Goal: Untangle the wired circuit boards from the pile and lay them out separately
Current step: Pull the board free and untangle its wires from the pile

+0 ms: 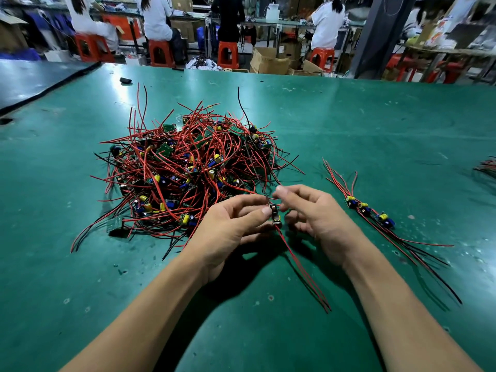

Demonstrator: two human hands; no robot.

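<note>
Mid-untangle: left hand [236,224] pinches a board [276,216] beside the pile [188,167]; right hand [314,210] curls at its wires [264,183], grip unclear; next, probably ease them free toward the table's [375,124] right edge

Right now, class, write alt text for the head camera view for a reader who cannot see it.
A left hand pinches a small circuit board while the right hand reaches its wires, which lead into a tangled pile of red-wired boards on a green table. Freed boards lie to the right.
</note>
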